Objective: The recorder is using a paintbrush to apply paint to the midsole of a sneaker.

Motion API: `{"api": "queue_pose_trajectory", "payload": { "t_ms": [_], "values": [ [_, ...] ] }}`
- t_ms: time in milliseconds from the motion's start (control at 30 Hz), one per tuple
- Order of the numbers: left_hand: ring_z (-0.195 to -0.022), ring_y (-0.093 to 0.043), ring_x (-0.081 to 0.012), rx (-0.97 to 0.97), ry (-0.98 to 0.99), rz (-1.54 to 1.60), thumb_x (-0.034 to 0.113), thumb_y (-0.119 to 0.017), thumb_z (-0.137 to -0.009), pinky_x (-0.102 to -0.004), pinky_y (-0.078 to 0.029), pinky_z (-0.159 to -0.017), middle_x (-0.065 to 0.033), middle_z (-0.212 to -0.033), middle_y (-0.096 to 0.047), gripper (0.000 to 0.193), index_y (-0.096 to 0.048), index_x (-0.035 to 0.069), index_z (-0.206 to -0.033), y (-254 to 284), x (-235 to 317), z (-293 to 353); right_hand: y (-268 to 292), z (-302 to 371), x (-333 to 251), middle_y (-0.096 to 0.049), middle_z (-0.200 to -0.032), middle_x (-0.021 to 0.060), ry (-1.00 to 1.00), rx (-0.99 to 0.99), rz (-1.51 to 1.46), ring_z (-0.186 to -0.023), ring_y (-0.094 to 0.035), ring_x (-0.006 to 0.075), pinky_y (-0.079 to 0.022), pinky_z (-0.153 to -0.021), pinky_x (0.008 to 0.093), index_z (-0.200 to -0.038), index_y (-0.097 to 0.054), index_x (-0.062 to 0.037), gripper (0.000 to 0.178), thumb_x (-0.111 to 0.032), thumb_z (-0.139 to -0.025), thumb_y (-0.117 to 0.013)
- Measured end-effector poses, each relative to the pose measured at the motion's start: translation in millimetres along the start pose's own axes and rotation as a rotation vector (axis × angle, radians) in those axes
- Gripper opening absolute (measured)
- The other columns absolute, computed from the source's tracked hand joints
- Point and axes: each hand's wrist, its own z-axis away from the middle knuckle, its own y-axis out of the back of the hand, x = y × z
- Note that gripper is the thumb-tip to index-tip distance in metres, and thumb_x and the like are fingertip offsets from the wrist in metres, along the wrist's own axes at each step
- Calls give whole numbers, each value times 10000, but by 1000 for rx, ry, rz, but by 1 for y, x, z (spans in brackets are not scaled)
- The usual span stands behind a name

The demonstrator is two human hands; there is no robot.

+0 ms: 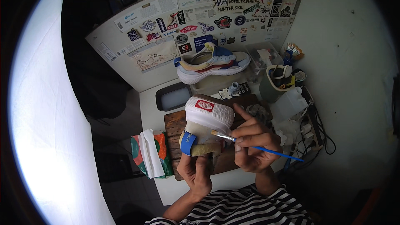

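A sneaker (210, 118) is tipped up in front of me, its white textured heel sole with a red patch facing up. My left hand (196, 174) grips it from below, near the yellowish collar and the blue heel tab (188, 143). Between the fingers of my right hand (256, 143) is a paintbrush (266, 150) with a blue handle. Its pale bristles are close to the grey upper just under the white sole edge; whether they touch I cannot tell. Behind, the other sneaker (212, 65), in blue, cream and red, rests on a clear box.
Under the held shoe lies a wooden board (175, 131). A dark tray (173, 96) stands behind it, a tissue pack (151, 154) to the left. On the right are a small open bottle (234, 88), a green bin (273, 84), a white jug (289, 102) and power cords (323, 135).
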Motion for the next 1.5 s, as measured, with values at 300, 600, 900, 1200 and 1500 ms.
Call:
{"api": "queue_pose_trajectory", "payload": {
  "t_ms": [300,600,900,1200,1500],
  "values": [
    [-736,-527,-36,40,-21,-41,72,-491,-1002,-161,-419,-670,-58,-986,-637,348,-507,-101,-1304,-6,1,-2,1,-1,-2,-681,-806,155,-5,-1,14,-695,-663,209,-455,-981,661,-882,-561,-21,86,-11,-832,-631],
    [-923,-605,-112,1,14,-68,80,-506,-1002,-224,-477,-826,-104,-1097,-644,367,-503,-107,-1318,-1,2,1,1,-1,-3,-673,-788,154,12,4,16,-691,-661,215,-454,-977,666,-866,-555,-22,93,-12,-822,-636],
    [-966,-606,-131,11,-36,-50,42,-487,-984,-248,-474,-874,-118,-1116,-643,358,-509,-116,-1305,-5,3,-1,2,-3,-5,-685,-794,133,-2,-35,45,-701,-656,204,-429,-992,683,-885,-569,-31,104,-24,-824,-653],
    [-981,-607,-141,10,-31,-102,45,-490,-985,-261,-472,-892,-120,-1114,-646,348,-517,-111,-1295,-4,6,0,-1,-9,-15,-690,-796,127,-3,-96,50,-694,-657,209,-435,-988,681,-862,-577,-49,83,-32,-830,-651],
    [-960,-606,-125,5,-29,-79,52,-498,-991,-241,-476,-857,-112,-1108,-647,352,-515,-105,-1305,-6,5,-1,2,-9,-15,-700,-800,121,-23,-91,51,-716,-653,204,-432,-999,669,-877,-584,-44,90,-47,-826,-658]
  ]
}}
